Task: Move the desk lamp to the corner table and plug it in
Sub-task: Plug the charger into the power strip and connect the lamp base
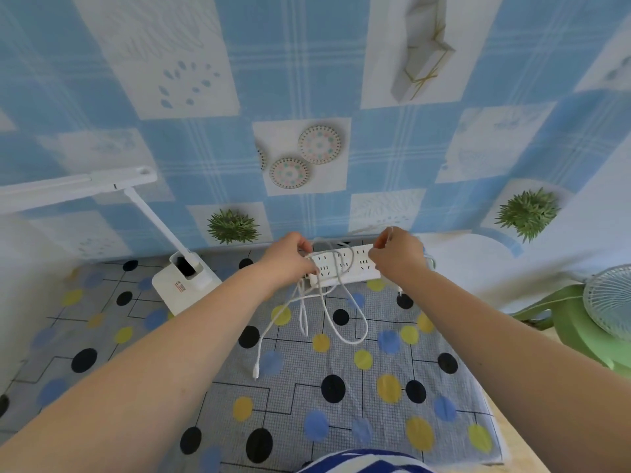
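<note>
A white desk lamp stands at the back left of the table, its arm slanting up to a long flat head at the far left. A white power strip lies against the wall at the back middle. My left hand grips the strip's left end. My right hand pinches a white cable at the strip's right end; whether a plug is in its fingers is hidden. The white cable loops loosely over the strip and down onto the cloth, ending in a small connector.
The table carries a grey cloth with black, blue and yellow dots. Blue patterned wallpaper covers the wall behind. At the right stand a green plastic stool and a small fan.
</note>
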